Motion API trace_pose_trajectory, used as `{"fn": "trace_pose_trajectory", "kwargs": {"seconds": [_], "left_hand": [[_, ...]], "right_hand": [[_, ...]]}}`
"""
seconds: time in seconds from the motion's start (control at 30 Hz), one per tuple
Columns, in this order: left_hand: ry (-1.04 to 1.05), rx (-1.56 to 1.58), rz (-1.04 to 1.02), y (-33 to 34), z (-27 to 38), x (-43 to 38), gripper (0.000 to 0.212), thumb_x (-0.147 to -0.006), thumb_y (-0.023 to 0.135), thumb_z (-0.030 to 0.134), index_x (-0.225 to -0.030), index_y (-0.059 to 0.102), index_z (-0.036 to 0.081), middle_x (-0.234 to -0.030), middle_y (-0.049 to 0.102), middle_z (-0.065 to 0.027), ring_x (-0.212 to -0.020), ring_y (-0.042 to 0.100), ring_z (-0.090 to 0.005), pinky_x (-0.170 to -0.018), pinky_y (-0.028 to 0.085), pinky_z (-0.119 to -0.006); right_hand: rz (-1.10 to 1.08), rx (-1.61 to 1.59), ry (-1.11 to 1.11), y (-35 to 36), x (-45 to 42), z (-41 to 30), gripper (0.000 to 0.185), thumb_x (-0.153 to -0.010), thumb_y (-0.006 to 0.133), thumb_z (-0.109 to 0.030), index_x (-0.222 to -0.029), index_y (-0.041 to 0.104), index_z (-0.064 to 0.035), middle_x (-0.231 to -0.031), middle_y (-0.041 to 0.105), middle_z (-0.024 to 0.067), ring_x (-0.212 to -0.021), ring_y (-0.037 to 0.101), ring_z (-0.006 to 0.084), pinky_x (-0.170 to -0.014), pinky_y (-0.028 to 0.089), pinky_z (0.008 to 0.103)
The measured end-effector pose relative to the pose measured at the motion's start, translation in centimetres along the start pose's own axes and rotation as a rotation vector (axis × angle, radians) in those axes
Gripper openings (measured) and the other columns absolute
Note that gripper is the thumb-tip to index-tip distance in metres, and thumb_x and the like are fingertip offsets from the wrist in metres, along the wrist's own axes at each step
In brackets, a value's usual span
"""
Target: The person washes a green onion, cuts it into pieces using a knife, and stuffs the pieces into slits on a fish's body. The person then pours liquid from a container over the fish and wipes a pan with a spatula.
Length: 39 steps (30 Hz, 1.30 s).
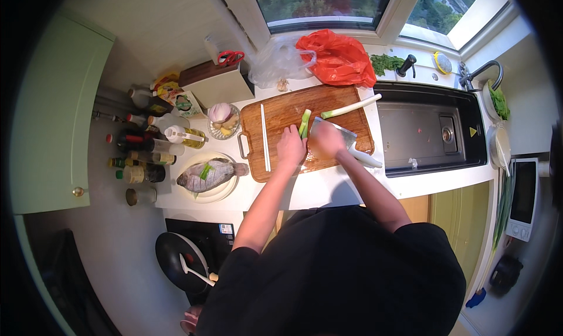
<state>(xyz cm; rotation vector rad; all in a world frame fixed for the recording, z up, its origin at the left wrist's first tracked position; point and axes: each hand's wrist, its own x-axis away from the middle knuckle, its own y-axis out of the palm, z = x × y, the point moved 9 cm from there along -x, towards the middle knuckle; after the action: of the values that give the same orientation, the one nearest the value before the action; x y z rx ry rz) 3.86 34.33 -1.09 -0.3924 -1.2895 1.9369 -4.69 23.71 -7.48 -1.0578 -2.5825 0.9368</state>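
Observation:
On a wooden cutting board (281,111), my left hand (291,146) holds green scallion pieces (305,121) under its fingertips. My right hand (326,140), blurred, grips a cleaver (345,133) just right of them; its handle is hidden by the hand. A long white and green scallion stalk (352,106) lies across the board's upper right edge. Another white stalk (368,158) lies at the lower right corner. White chopsticks (265,138) rest on the board's left side. Left of the board, a scored whole fish (211,176) with green pieces on it lies on a white plate (224,194).
A black sink (409,129) adjoins the board's right side. Behind the board are a red plastic bag (336,59) and a clear one (279,65). A glass bowl (235,131) with an onion and ginger stands left, near several bottles (167,147). A wok (169,263) sits lower left.

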Motion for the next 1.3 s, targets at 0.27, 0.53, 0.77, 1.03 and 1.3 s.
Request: {"fn": "trace_pose_trajectory", "kwargs": {"seconds": [0.27, 0.53, 0.77, 1.03, 1.3], "left_hand": [[-0.022, 0.238, 0.000, -0.8, 3.1, 1.9, 0.024, -0.094, 0.039, 0.024, -0.095, 0.043, 0.000, -0.092, 0.058, -0.0272, -0.086, 0.056, -0.0448, -0.071, 0.044, -0.053], [0.126, 0.111, 0.121, -2.0, 9.9, 0.9, 0.023, -0.095, 0.037, 0.025, -0.095, 0.045, 0.004, -0.090, 0.061, -0.0248, -0.080, 0.059, -0.0436, -0.066, 0.044, -0.054], [0.296, 0.129, -0.133, 2.6, 17.7, -3.0, 0.023, -0.095, 0.036, 0.024, -0.094, 0.042, 0.002, -0.080, 0.060, -0.0272, -0.077, 0.057, -0.0466, -0.065, 0.042, -0.056], [0.340, 0.023, -0.049, 1.0, 19.4, -5.6, 0.024, -0.095, 0.036, 0.025, -0.090, 0.045, 0.003, -0.082, 0.059, -0.0255, -0.079, 0.056, -0.0453, -0.067, 0.041, -0.055], [-0.134, -0.072, 0.328, -2.1, 2.8, -1.1, 0.026, -0.091, 0.046, 0.017, -0.110, 0.053, 0.002, -0.102, 0.052, -0.0193, -0.093, 0.053, -0.0379, -0.079, 0.043, -0.045]], "right_hand": [[-0.061, -0.521, 0.220, 0.6, -0.3, -2.5, 0.032, -0.091, 0.051, -0.030, -0.087, 0.049, 0.0013, -0.065, 0.057, 0.0161, -0.065, 0.058, 0.0306, -0.066, 0.046, 0.0416], [-0.179, -0.284, 0.215, -8.0, 0.0, -4.0, 0.024, -0.093, 0.043, -0.022, -0.098, 0.041, 0.0004, -0.089, 0.058, 0.0333, -0.088, 0.053, 0.0508, -0.074, 0.041, 0.0551], [-0.013, -0.330, 0.344, -17.0, 0.4, 1.7, 0.025, -0.094, 0.041, -0.024, -0.098, 0.045, -0.0001, -0.094, 0.057, 0.0307, -0.089, 0.053, 0.0487, -0.075, 0.041, 0.0523], [0.063, -0.788, 0.591, -29.4, 6.1, 12.1, 0.029, -0.097, 0.036, -0.027, -0.098, 0.054, -0.0041, -0.068, 0.048, 0.0030, -0.055, 0.046, 0.0140, -0.052, 0.039, 0.0272], [0.046, -1.454, 0.409, -26.5, 6.1, 7.5, 0.029, -0.096, 0.043, -0.017, -0.118, 0.050, -0.0014, -0.099, 0.059, 0.0085, -0.095, 0.058, 0.0149, -0.086, 0.048, 0.0288]]}}
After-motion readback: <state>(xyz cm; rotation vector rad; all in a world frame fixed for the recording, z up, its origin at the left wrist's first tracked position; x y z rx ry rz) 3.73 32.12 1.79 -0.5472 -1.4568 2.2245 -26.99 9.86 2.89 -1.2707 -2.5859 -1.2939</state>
